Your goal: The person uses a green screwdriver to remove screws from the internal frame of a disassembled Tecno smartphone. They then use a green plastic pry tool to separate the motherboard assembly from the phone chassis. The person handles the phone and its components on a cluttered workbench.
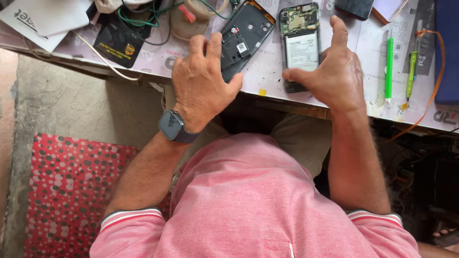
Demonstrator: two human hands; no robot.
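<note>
1. The opened phone (300, 45) lies face down near the front edge of the desk (267, 71), its back off, so the white-labelled battery and the green circuit board above it show.
2. The right hand (334, 71) stands on its edge just right of this phone. The thumb reaches across the phone's lower end and touches it, and the forefinger points up along its right side. The grip is wide open and closes on nothing.
3. The black back cover (244, 36) lies tilted just left of the phone, inner side up, with an orange strip at its top corner.
4. The left hand (201, 81) is spread palm down over the lower left part of this cover. Its fingertips rest at or on the cover's edge; whether they press it cannot be told. The grip is open with the fingers splayed, and it holds nothing. A dark watch (173, 126) sits on that wrist.
5. Right of the right hand lie two green pen-like tools (389, 64), side by side, with an orange cord (437, 71) looping past them.
6. At the desk's far left lie a black card (118, 45), white paper (45, 21) and green wires (143, 19).
7. Below the desk, a red dotted mat (67, 191) lies on the floor at the person's left.
</note>
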